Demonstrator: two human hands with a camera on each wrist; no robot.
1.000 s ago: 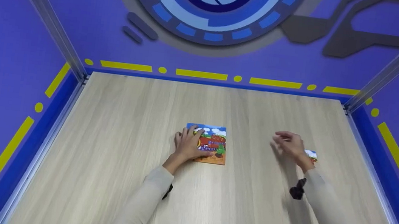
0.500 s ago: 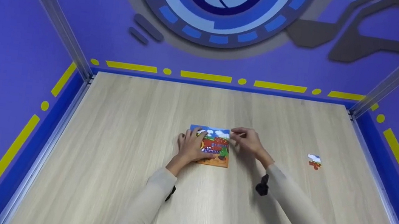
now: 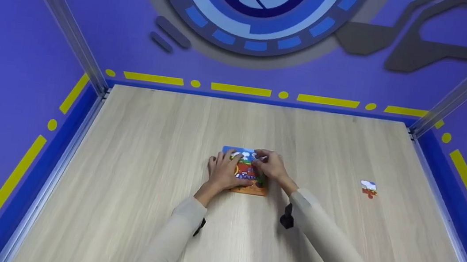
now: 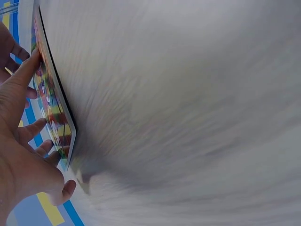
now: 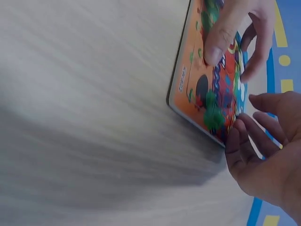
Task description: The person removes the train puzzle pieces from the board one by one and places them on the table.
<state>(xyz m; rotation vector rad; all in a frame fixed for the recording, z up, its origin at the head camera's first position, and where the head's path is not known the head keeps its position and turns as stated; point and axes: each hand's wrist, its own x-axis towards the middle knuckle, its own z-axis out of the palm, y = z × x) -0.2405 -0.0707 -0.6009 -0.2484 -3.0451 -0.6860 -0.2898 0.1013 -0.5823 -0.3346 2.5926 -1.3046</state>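
Note:
A square picture puzzle (image 3: 245,169) of a red train under a blue sky lies flat on the table. My left hand (image 3: 221,172) rests spread over its left side, with fingertips on the surface; the left wrist view shows these fingers (image 4: 33,129) against the puzzle (image 4: 55,106). Over the upper right corner is my right hand (image 3: 272,167), its bent fingertips touching the puzzle, a gap between thumb and index finger. In the right wrist view the right hand (image 5: 268,157) touches the puzzle's edge and holds no visible piece. The picture's right part is partly covered.
A loose puzzle piece (image 3: 369,189), white, blue and red, lies apart on the right of the wooden table (image 3: 148,138). Purple panels (image 3: 240,74) with yellow marks stand behind and at both sides. Metal posts (image 3: 63,25) rise at the back corners.
My right hand has moved left from beside the loose piece onto the puzzle's upper right corner. The left hand has stayed on the puzzle. The loose piece has come into full view.

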